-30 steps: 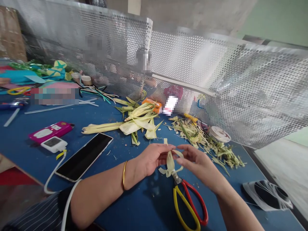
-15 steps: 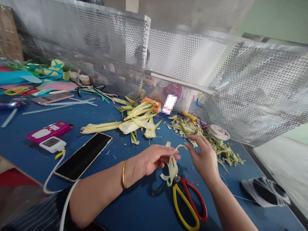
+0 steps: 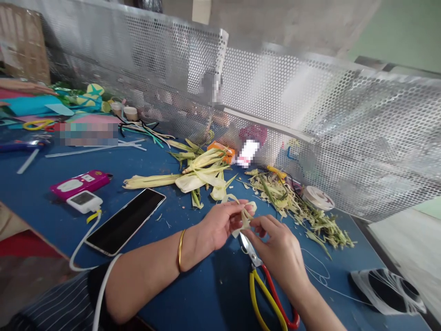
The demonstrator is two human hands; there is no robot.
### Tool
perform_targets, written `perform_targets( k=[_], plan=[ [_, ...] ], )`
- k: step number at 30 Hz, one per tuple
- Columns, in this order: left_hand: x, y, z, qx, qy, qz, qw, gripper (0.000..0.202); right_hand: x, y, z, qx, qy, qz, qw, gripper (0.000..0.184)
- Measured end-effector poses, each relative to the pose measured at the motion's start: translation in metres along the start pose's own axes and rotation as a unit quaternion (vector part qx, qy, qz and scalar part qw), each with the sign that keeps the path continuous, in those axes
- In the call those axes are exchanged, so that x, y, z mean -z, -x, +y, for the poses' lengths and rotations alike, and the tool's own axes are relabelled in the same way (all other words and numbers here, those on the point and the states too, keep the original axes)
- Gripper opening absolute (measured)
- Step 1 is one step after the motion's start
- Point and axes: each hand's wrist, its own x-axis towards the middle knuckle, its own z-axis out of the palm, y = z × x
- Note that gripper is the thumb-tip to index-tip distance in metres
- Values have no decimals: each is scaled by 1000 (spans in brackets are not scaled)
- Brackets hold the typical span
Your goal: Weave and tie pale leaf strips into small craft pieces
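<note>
My left hand (image 3: pixel 222 223) pinches a pale, looped strip of corn husk (image 3: pixel 245 220) between thumb and fingers. Close beside it, my right hand (image 3: pixel 277 239) has its thumb and fingertips closed on the lower part of the same strip. Below the hands lie scissors (image 3: pixel 255 261) with one yellow and one red handle, their blade tips partly covered by the husk and my fingers. Beyond my left hand is a pile of pale corn husks (image 3: pixel 193 180). Shredded green and cream husk scraps (image 3: pixel 280 195) lie past my right hand.
A phone (image 3: pixel 127 223) and a magenta device (image 3: pixel 81 185) with a white cabled unit lie left. A white spool (image 3: pixel 319 197) and a black thread cone (image 3: pixel 387 290), its thread trailing, are right. A perforated metal screen (image 3: pixel 268 87) closes the back. Another person's arm (image 3: pixel 24 86) shows far left.
My right hand has moved left and down, from the strip's loose end to beside my left hand. The husk strip is now gathered between both hands. Another person's arm has appeared at far left.
</note>
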Motion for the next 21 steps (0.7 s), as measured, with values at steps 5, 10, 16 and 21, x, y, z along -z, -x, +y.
perform_targets(
  k=[5, 10, 16, 21],
  plan=[
    [3, -1, 2, -16, -8, 5, 1000, 18, 0, 1, 4, -42, -67, -20, 997, 20],
    [4, -2, -2, -46, -79, -13, 996, 30, 7, 6, -2, -80, -92, 8, 992, 19],
    [0, 2, -9, -41, -111, -55, 991, 30, -6, 14, -22, 164, 1, 25, 986, 17],
    [0, 2, -4, -16, -63, -62, 996, 29, -7, 13, -20, 233, 44, 1, 971, 24]
  ],
)
